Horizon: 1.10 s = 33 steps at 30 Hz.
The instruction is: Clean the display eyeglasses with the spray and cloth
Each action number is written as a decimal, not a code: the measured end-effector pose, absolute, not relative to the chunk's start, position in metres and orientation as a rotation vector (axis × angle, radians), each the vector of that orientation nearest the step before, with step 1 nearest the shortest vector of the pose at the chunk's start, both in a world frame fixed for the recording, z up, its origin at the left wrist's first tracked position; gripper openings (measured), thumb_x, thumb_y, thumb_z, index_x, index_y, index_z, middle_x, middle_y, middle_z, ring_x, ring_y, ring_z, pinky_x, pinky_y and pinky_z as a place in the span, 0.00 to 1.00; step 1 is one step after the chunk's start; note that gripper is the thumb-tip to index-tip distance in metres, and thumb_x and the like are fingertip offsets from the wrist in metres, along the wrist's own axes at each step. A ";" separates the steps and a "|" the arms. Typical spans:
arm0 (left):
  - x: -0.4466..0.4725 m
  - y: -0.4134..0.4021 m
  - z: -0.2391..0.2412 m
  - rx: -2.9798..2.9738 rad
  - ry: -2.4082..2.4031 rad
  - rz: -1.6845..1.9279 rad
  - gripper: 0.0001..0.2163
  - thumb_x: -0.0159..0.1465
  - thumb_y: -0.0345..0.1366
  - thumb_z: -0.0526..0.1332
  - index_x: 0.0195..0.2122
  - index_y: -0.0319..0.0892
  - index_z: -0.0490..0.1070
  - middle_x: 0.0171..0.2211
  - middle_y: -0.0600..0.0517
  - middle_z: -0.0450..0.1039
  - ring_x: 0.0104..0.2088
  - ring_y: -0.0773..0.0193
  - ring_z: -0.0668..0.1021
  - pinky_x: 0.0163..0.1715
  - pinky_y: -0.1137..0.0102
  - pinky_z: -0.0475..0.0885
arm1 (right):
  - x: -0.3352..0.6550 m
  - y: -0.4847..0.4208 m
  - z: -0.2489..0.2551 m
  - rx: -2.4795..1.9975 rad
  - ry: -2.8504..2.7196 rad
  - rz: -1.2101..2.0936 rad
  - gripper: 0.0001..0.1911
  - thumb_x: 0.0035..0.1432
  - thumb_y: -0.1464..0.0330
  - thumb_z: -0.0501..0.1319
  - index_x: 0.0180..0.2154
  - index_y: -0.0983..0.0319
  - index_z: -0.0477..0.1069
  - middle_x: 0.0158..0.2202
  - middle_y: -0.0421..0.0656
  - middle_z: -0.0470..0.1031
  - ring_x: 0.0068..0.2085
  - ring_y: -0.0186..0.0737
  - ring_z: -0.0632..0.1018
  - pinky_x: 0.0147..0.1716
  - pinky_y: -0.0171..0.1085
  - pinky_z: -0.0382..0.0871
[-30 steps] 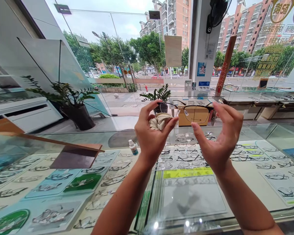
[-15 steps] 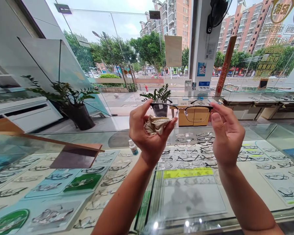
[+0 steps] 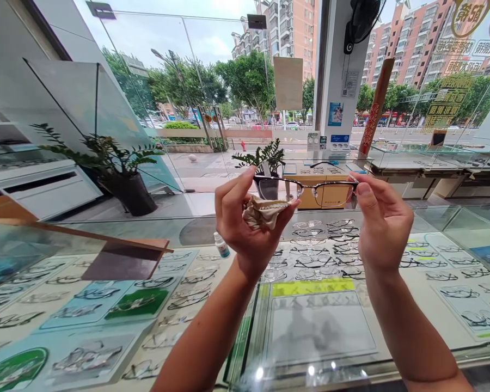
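A pair of eyeglasses (image 3: 309, 186) with a dark upper rim and clear lenses is held up in front of me between both hands. My left hand (image 3: 245, 223) is closed, its fingertips at the left end of the frame, and a crumpled beige cloth (image 3: 265, 212) is tucked in its palm. My right hand (image 3: 381, 223) pinches the right end of the frame between thumb and fingers. Both hands are raised above the glass display counter (image 3: 322, 332).
Many eyeglasses (image 3: 314, 261) lie in rows inside the counter. A small white-and-blue bottle (image 3: 221, 245) stands left of my left hand. A brown board (image 3: 126, 258) lies at the left. Potted plants (image 3: 130, 190) and a large window stand beyond.
The eyeglasses have tilted and shifted slightly down and to the right. My right hand has moved a little right, and the cloth has shifted slightly with my left hand.
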<state>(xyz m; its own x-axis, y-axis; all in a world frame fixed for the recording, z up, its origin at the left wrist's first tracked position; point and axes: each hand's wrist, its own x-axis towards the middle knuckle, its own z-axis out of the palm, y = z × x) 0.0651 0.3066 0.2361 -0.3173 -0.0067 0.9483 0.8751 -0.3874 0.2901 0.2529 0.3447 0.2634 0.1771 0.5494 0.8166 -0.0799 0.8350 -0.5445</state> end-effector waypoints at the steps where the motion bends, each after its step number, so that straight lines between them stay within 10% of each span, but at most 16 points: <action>1: 0.065 0.307 0.236 -1.279 -1.166 -1.780 0.37 0.54 0.55 0.76 0.61 0.46 0.69 0.59 0.40 0.74 0.59 0.46 0.75 0.44 0.57 0.78 | 0.253 0.345 0.263 -0.406 -1.327 0.486 0.11 0.68 0.59 0.66 0.46 0.55 0.82 0.46 0.43 0.85 0.51 0.47 0.85 0.56 0.53 0.80; 33: 0.076 0.311 0.246 -1.511 -0.884 -2.058 0.33 0.58 0.50 0.77 0.61 0.47 0.67 0.52 0.45 0.79 0.54 0.50 0.84 0.48 0.58 0.83 | 0.256 0.350 0.267 -0.307 -1.285 0.836 0.09 0.63 0.58 0.70 0.40 0.55 0.79 0.44 0.42 0.83 0.49 0.43 0.84 0.48 0.43 0.79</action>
